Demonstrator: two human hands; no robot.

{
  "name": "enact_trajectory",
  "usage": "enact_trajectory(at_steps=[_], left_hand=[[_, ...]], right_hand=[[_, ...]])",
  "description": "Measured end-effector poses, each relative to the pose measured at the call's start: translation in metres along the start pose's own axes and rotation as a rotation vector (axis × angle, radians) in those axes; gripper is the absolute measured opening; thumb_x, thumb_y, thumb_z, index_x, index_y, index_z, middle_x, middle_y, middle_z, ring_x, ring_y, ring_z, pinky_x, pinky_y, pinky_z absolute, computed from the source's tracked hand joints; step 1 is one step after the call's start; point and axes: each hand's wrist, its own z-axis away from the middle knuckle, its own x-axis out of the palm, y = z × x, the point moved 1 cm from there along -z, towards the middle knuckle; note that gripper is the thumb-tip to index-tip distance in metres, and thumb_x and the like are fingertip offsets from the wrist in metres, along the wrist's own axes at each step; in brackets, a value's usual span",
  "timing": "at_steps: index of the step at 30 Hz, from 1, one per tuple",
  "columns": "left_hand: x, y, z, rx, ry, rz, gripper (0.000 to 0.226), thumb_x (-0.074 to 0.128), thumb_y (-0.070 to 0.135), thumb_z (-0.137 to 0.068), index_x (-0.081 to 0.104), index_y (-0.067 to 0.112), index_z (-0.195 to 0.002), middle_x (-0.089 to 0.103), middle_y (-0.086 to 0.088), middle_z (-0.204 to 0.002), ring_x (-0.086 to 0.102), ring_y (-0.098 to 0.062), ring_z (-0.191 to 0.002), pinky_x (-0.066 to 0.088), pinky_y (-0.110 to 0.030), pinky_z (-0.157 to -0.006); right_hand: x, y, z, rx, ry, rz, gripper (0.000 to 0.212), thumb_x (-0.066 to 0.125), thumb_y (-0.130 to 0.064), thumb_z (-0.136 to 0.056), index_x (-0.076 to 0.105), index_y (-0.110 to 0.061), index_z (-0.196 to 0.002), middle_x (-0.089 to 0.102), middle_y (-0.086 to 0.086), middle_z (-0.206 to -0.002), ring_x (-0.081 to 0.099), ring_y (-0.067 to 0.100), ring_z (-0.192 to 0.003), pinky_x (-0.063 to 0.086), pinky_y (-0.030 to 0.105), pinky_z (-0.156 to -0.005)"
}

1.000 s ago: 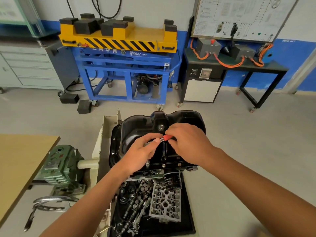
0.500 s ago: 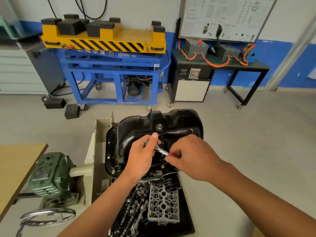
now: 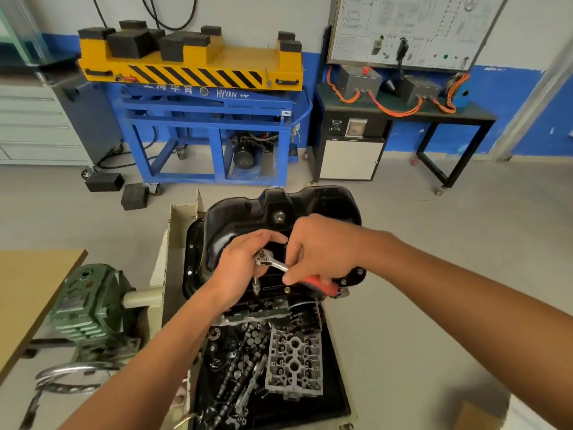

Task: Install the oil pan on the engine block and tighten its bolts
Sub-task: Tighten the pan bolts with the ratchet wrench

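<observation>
A head-worn camera looks down at a black oil pan in the centre of the frame, lying open side down on an engine block, of which only a thin strip shows below the pan's near edge. The left hand curls its fingers over the chrome head of a ratchet, whose socket stands upright on the pan's near flange. The right hand grips the ratchet's red handle with its fingers wrapped round it; the handle points to the lower right and ends at the flange's right corner.

A cream panel stands just beside the pan's left edge, with a green gearbox and the corner of a wooden table further left. A black tray of loose engine parts, holding a cylinder head, lies directly below the block. Bare grey floor spreads wide to the right of the pan. A blue lift stand stands well apart at the upper centre.
</observation>
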Motion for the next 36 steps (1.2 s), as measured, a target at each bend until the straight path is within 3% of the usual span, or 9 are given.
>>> enact_trajectory(at_steps=[5, 9, 14, 17, 21, 28, 31, 33, 36], left_hand=[[0.0, 0.002, 0.001, 0.024, -0.215, 0.018, 0.04, 0.042, 0.047, -0.099, 0.072, 0.03, -0.119, 0.034, 0.002, -0.054, 0.025, -0.014, -0.05, 0.029, -0.022, -0.05], [-0.005, 0.007, -0.001, 0.036, -0.259, 0.061, 0.047, 0.049, 0.058, -0.095, 0.07, 0.027, -0.122, 0.027, 0.007, -0.051, 0.02, -0.014, -0.049, 0.026, -0.021, -0.049], [-0.003, 0.008, 0.001, 0.099, -0.081, 0.033, 0.037, 0.06, 0.051, -0.092, 0.071, 0.025, -0.116, 0.034, 0.006, -0.053, 0.028, -0.012, -0.05, 0.026, -0.026, -0.054], [0.0, 0.007, 0.005, 0.147, 0.06, 0.001, 0.029, 0.061, 0.052, -0.093, 0.073, 0.025, -0.097, 0.039, 0.001, -0.055, 0.032, -0.015, -0.052, 0.031, -0.033, -0.055], [0.005, 0.008, 0.009, 0.202, 0.136, -0.096, 0.035, 0.053, 0.053, -0.091, 0.071, 0.025, -0.079, 0.045, 0.005, -0.052, 0.04, -0.01, -0.052, 0.041, -0.016, -0.056], [0.007, 0.015, 0.006, 0.186, 0.046, -0.151, 0.041, 0.043, 0.047, -0.095, 0.071, 0.02, -0.082, 0.052, 0.01, -0.058, 0.047, -0.006, -0.058, 0.042, -0.017, -0.057], [0.005, 0.016, 0.005, 0.167, -0.031, -0.127, 0.041, 0.042, 0.037, -0.103, 0.072, 0.022, -0.08, 0.052, -0.019, -0.07, 0.048, -0.018, -0.068, 0.043, -0.026, -0.065], [0.004, 0.018, 0.006, 0.155, -0.062, -0.096, 0.043, 0.043, 0.03, -0.105, 0.07, 0.028, -0.072, 0.05, -0.016, -0.072, 0.047, -0.016, -0.069, 0.044, -0.022, -0.067], [0.001, 0.019, 0.007, 0.11, -0.089, -0.042, 0.035, 0.049, 0.034, -0.1, 0.066, 0.016, -0.076, 0.054, -0.007, -0.07, 0.048, -0.013, -0.065, 0.044, -0.022, -0.064]], right_hand=[[-0.003, 0.005, -0.01, 0.035, 0.317, 0.323, 0.009, 0.067, -0.024, -0.091, 0.075, -0.02, -0.089, 0.065, -0.001, -0.078, 0.059, 0.02, -0.068, 0.046, 0.033, -0.061], [0.012, 0.006, -0.012, 0.016, 0.454, 0.318, 0.01, 0.059, -0.024, -0.095, 0.064, -0.02, -0.087, 0.063, -0.001, -0.088, 0.06, 0.024, -0.079, 0.052, 0.041, -0.068], [0.022, 0.007, -0.007, 0.011, 0.452, 0.278, 0.019, 0.057, -0.028, -0.097, 0.064, -0.02, -0.112, 0.063, -0.005, -0.107, 0.06, 0.02, -0.097, 0.053, 0.043, -0.079], [0.023, 0.006, -0.002, 0.029, 0.439, 0.309, 0.018, 0.054, -0.031, -0.099, 0.065, -0.02, -0.107, 0.062, -0.004, -0.101, 0.06, 0.02, -0.091, 0.053, 0.042, -0.076], [0.018, 0.001, 0.006, 0.072, 0.383, 0.337, 0.027, 0.048, -0.024, -0.101, 0.061, -0.017, -0.079, 0.062, 0.003, -0.078, 0.059, 0.024, -0.07, 0.053, 0.043, -0.067], [0.014, -0.011, 0.016, 0.016, 0.279, 0.176, 0.042, 0.067, -0.03, -0.092, 0.056, -0.025, -0.052, 0.051, -0.005, -0.043, 0.05, 0.012, -0.042, 0.05, 0.031, -0.054], [0.023, -0.02, 0.013, -0.041, 0.288, 0.074, 0.042, 0.072, -0.035, -0.086, 0.061, -0.02, -0.048, 0.049, -0.006, -0.04, 0.052, 0.005, -0.045, 0.044, 0.026, -0.053], [0.028, -0.024, 0.006, -0.037, 0.306, 0.031, 0.037, 0.075, -0.038, -0.084, 0.07, -0.016, -0.055, 0.051, -0.006, -0.042, 0.051, 0.007, -0.046, 0.044, 0.026, -0.056], [0.033, -0.032, -0.005, -0.03, 0.293, -0.119, 0.035, 0.079, -0.037, -0.081, 0.068, -0.02, -0.052, 0.052, -0.01, -0.041, 0.052, 0.0, -0.048, 0.039, 0.02, -0.058]])
